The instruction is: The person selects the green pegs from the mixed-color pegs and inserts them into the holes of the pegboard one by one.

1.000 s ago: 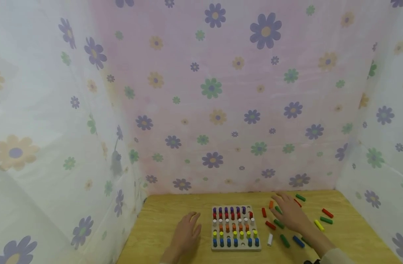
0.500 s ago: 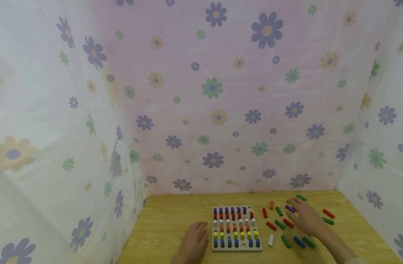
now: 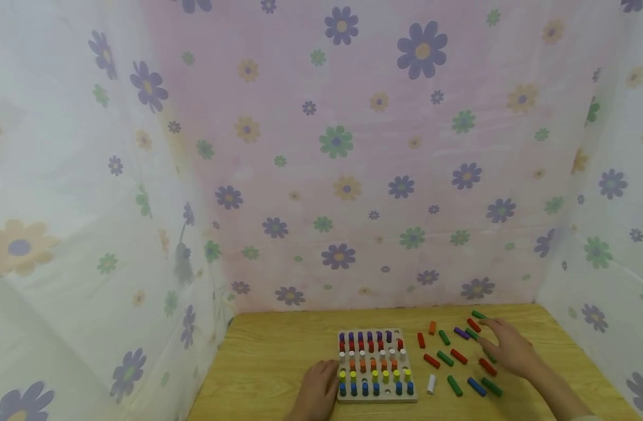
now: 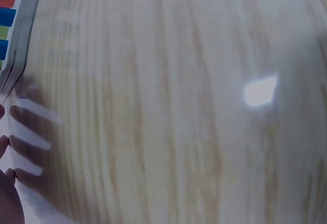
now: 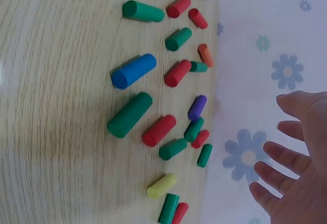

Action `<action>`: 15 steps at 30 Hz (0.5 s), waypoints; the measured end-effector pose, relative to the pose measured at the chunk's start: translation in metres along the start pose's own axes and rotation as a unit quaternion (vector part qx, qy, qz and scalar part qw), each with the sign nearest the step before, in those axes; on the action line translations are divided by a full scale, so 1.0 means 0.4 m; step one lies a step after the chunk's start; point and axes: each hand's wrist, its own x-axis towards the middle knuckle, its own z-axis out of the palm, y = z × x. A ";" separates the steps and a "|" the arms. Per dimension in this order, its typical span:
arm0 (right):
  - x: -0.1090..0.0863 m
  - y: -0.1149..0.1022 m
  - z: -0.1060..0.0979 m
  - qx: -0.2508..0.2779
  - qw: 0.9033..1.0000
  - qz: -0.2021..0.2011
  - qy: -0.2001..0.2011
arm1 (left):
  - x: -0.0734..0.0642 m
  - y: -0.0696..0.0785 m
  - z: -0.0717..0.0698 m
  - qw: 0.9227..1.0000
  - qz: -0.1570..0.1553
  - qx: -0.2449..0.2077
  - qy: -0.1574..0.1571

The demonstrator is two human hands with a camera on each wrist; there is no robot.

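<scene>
A white pegboard [image 3: 376, 394] carries rows of purple, red, white, orange, yellow and blue pegs, with a few holes bare. My left hand [image 3: 317, 390] rests at its left edge with fingers relaxed; only fingertips [image 4: 6, 145] show in the left wrist view. Over the loose pegs at the right hovers my right hand [image 3: 511, 351], fingers spread and holding nothing, as the right wrist view confirms [image 5: 301, 163]. Closest to its fingers lie a green peg [image 3: 472, 334], a purple peg [image 3: 461, 333] and a red peg [image 3: 473, 325]. The hand hides some pegs beneath it.
More loose pegs lie right of the board: a white peg [image 3: 431, 384], a blue peg [image 3: 476, 386], an orange peg [image 3: 432, 327], and several red and green ones. A yellow peg [image 5: 162, 185] shows in the right wrist view. Flowered sheets [image 3: 348, 222] enclose the wooden table [image 3: 279, 333].
My right hand has moved rightward across the loose pegs, uncovering the purple peg and some red and green ones. My left hand has shifted right to the board's edge.
</scene>
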 end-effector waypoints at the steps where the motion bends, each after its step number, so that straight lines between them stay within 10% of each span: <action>1: 0.001 0.009 -0.001 0.003 1.000 0.002 0.001 | 0.002 -0.004 0.005 1.000 -0.004 0.007 -0.001; 15: 0.017 0.125 -0.015 0.014 1.000 0.021 0.000 | 0.002 -0.026 0.032 0.999 -0.003 0.049 -0.020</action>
